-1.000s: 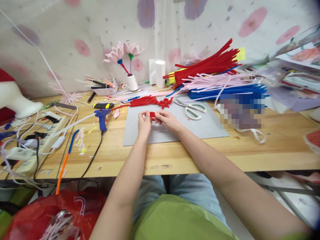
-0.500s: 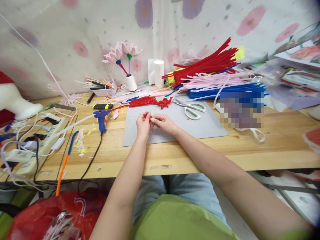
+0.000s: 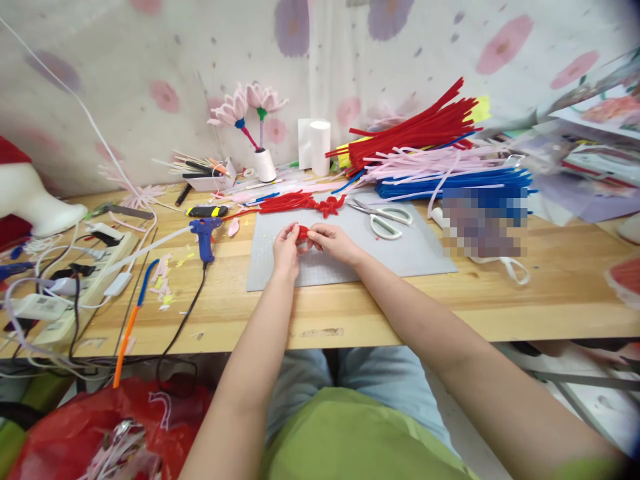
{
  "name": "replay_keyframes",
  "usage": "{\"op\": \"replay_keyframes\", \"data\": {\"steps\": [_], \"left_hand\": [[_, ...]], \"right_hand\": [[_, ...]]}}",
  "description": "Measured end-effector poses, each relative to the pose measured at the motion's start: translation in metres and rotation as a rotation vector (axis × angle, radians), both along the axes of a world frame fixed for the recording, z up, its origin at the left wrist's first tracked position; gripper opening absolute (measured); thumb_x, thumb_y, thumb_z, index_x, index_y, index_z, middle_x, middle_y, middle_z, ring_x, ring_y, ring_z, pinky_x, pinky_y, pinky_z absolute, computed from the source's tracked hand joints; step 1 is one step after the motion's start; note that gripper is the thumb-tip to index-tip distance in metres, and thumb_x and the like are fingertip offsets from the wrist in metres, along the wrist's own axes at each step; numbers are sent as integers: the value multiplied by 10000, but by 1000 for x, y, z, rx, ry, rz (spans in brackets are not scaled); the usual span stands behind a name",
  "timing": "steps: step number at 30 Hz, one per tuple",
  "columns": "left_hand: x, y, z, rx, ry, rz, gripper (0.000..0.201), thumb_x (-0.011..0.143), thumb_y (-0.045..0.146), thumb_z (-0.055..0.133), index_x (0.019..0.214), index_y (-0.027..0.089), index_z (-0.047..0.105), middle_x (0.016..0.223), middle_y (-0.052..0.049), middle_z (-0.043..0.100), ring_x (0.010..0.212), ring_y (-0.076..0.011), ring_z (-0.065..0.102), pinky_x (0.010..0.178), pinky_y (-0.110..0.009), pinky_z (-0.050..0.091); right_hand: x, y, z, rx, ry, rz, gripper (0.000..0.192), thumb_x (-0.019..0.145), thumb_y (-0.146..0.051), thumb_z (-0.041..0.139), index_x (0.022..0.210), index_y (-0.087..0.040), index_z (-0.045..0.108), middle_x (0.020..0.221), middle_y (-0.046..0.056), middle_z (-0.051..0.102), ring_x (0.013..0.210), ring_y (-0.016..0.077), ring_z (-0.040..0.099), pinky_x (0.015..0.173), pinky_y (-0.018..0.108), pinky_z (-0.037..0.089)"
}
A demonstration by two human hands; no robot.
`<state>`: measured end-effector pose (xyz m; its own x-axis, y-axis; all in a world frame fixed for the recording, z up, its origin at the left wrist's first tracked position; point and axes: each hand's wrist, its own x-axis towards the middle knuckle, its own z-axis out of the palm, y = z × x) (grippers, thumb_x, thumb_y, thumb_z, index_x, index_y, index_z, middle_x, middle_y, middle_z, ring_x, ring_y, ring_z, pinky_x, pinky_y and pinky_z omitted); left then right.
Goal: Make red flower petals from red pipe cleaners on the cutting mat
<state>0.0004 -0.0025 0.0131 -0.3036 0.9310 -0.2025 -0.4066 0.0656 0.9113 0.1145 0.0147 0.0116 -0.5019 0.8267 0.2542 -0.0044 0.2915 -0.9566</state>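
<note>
Both hands meet over a grey cutting mat (image 3: 415, 257) on a wooden table. My left hand (image 3: 286, 252) and my right hand (image 3: 333, 241) pinch a small bent red pipe cleaner piece (image 3: 302, 232) between their fingertips. The fingers hide most of the piece. Just beyond the hands lies a bunch of shaped red pipe cleaners (image 3: 300, 201) at the mat's far edge. White-handled scissors (image 3: 385, 219) rest on the mat to the right of my right hand.
A blue glue gun (image 3: 204, 235) lies left of the mat, its cord trailing off the table edge. Power strips and cables (image 3: 55, 293) crowd the left end. Stacks of red, pink and blue pipe cleaners (image 3: 440, 153) fill the back right. Pink pipe-cleaner flowers (image 3: 247, 107) stand in a cup.
The hands stay together over the mat, shifting slightly as the fingers work the red piece; it is now more gathered between the fingertips.
</note>
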Motion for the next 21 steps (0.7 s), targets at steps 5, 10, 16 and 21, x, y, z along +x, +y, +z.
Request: {"op": "replay_keyframes", "data": {"steps": [5,10,16,21], "left_hand": [[-1,0,1,-14,23,93,212,699,189,595,899,138,550,715,-16,633,562,-80,585,564,-209,460],[-2,-6,7,-121,47,-151,216,738,330,560,851,146,544,634,-27,634,542,-110,600,521,-223,461],[4,-11,5,-11,292,-343,262,603,368,676,666,136,573,404,62,442,341,-35,369,392,-182,376],[5,-8,-3,-11,332,-237,230,636,355,640,654,142,556,443,52,474,366,-42,389,398,-194,396]], "right_hand": [[0,2,-4,-92,0,18,362,743,-510,492,656,-158,504,578,-21,498,471,61,394,460,204,343],[12,14,-9,-193,145,-149,352,714,-510,527,652,-170,460,573,-25,499,465,57,419,444,192,336],[25,22,-8,-272,234,-209,321,692,-468,564,663,-175,438,526,-54,440,425,43,371,405,176,276],[21,14,-3,-223,138,-79,280,685,-435,583,738,-174,499,554,-46,479,469,60,415,441,190,344]]}}
